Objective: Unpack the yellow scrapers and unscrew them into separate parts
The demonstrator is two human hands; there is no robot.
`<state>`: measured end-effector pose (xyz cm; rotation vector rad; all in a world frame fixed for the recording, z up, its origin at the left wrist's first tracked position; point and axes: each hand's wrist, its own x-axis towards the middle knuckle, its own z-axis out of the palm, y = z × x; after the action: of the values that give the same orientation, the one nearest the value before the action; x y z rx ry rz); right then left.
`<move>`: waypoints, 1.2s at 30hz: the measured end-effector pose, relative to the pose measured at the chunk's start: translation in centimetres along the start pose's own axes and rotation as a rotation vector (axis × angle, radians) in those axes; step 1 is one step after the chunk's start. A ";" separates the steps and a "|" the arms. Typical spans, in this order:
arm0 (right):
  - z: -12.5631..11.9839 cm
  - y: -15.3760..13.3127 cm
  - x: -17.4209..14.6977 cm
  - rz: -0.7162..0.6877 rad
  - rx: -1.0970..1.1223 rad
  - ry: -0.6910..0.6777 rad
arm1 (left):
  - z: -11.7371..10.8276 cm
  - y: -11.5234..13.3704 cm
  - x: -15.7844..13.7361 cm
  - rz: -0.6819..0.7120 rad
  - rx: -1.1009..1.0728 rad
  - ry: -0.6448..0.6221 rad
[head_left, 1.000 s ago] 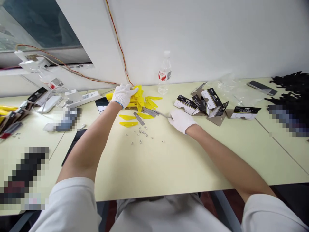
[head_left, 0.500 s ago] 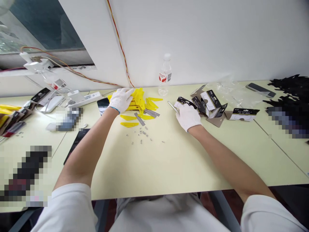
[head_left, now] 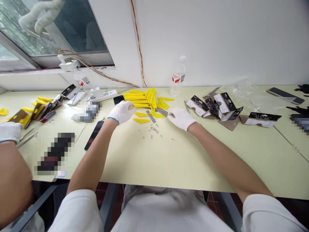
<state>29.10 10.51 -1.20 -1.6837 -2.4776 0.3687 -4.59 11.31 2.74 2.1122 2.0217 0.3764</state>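
Observation:
My right hand (head_left: pixel 181 118), in a white knit glove, has its fingers closed at the end of the grey metal blades (head_left: pixel 162 111). My left hand (head_left: pixel 121 112), gloved too, hovers at the near left side of a stack of yellow plastic handles (head_left: pixel 137 97); its fingers are apart and nothing shows in them. Flat yellow pieces (head_left: pixel 141 120) lie in front of and to the right of the stack. Another grey blade (head_left: pixel 151 117) rests among them. Small metal fasteners (head_left: pixel 154 129) are scattered nearer to me.
Folded black-and-white card boxes (head_left: pixel 224 103) lie right, with a silver tool (head_left: pixel 186 106) beside them. A water bottle (head_left: pixel 178 77) stands at the wall. On the left are a phone (head_left: pixel 94 135), a power strip (head_left: pixel 109 94) and another person's gloved hand (head_left: pixel 9 131).
My right hand has left the silver tool by the boxes and moved left to the grey blades. My left hand has come off the yellow stack toward me. The view has turned left.

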 end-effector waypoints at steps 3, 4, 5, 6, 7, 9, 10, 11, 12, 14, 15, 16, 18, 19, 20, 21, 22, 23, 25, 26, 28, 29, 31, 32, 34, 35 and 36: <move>1.0 0.2 0.7 0.041 0.047 0.042 | 1.2 -0.6 -1.3 0.012 0.054 -0.026; 1.3 0.4 0.9 0.066 0.046 0.054 | 1.7 -0.6 -1.6 0.021 0.068 -0.037; 1.7 0.5 1.0 0.090 0.038 0.063 | 2.2 -0.7 -2.0 0.033 0.080 -0.065; 2.0 0.7 1.0 0.108 0.028 0.071 | 2.8 -0.7 -2.2 0.037 0.086 -0.096; 2.4 0.9 1.0 0.118 0.021 0.082 | 3.4 -0.7 -2.4 0.039 0.090 -0.128; 2.9 1.3 0.8 0.119 0.016 0.107 | 4.6 -0.9 -2.5 0.058 0.098 -0.171; 3.1 1.5 0.7 0.114 0.017 0.119 | 5.1 -1.0 -2.5 0.075 0.098 -0.174; 3.2 1.7 0.6 0.108 0.020 0.130 | 5.5 -1.1 -2.4 0.092 0.095 -0.168; 3.3 1.9 0.5 0.101 0.024 0.139 | 5.8 -1.2 -2.3 0.105 0.088 -0.162; 3.4 2.2 0.5 0.085 0.034 0.150 | 5.9 -1.1 -1.9 0.105 0.052 -0.150; 3.4 2.3 0.6 0.079 0.040 0.154 | 5.7 -0.9 -1.5 0.096 0.024 -0.141; 3.5 2.5 0.8 0.074 0.045 0.156 | 5.3 -0.7 -1.0 0.087 -0.004 -0.115; 3.6 2.7 1.1 0.063 0.056 0.158 | 4.2 -0.1 0.4 0.069 -0.033 -0.009; 3.7 2.7 1.3 0.058 0.061 0.160 | 3.6 0.2 1.3 0.069 -0.013 0.078; 3.9 2.8 1.4 0.056 0.063 0.164 | 3.1 0.5 2.4 0.056 0.040 0.152; 4.0 2.9 1.5 0.055 0.064 0.168 | 2.6 0.8 3.6 0.054 0.116 0.183; 4.2 2.9 1.5 0.058 0.063 0.173 | 2.3 1.1 4.9 0.086 0.199 0.159; 4.4 3.0 1.4 0.064 0.060 0.178 | 2.0 1.3 6.1 0.094 0.223 0.131; 4.8 3.2 1.3 0.077 0.054 0.185 | 1.8 1.7 8.3 0.134 0.237 0.054; 5.0 3.3 1.3 0.084 0.052 0.192 | 1.8 1.9 9.3 0.148 0.253 0.009; 5.3 3.5 1.2 0.087 0.050 0.211 | 1.8 2.3 10.7 0.191 0.359 -0.060; 5.5 3.6 1.3 0.084 0.051 0.221 | 1.8 2.4 11.3 0.198 0.402 -0.094; 5.7 3.9 1.3 0.075 0.062 0.239 | 1.7 2.9 12.1 0.202 0.445 -0.144; 5.8 4.0 1.3 0.073 0.069 0.245 | 1.6 3.1 12.4 0.193 0.453 -0.163; 5.9 4.1 1.3 0.075 0.089 0.260 | 1.4 3.5 12.9 0.226 0.501 -0.180; 5.9 4.2 1.2 0.077 0.100 0.267 | 1.3 3.6 13.1 0.248 0.519 -0.176; 5.9 4.2 1.2 0.077 0.111 0.273 | 1.1 3.7 13.2 0.266 0.524 -0.161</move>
<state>31.00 12.30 -8.08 -1.6639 -2.1634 0.2587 -0.25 24.32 3.49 2.6191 1.8980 -0.3207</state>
